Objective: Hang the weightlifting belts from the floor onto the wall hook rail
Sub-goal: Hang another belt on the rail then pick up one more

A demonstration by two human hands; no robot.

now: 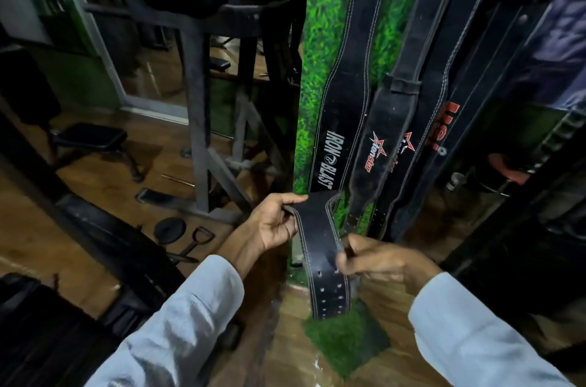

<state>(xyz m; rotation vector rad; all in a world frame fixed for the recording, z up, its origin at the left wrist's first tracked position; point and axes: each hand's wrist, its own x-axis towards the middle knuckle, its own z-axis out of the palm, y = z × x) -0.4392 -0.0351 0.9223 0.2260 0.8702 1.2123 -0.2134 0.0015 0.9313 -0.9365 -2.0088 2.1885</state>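
A black leather belt marked IRON BLAST [345,107] hangs down the green grass-print wall [323,37]. Its lower end [320,247], with punched holes, bends toward me. My left hand [279,221] grips the left edge of that lower end at the bend. My right hand [377,263] pinches its right edge near the holes. Three more black belts hang to the right: two with a red star logo [377,148] [407,145] and one with red lettering [444,129]. The hook rail lies out of view above.
A steel gym machine frame [203,120] stands to the left of the wall. On the wooden floor lie a small bench [92,137], a weight plate [169,229] and a cable handle [196,240]. A dark rack [539,164] fills the right side.
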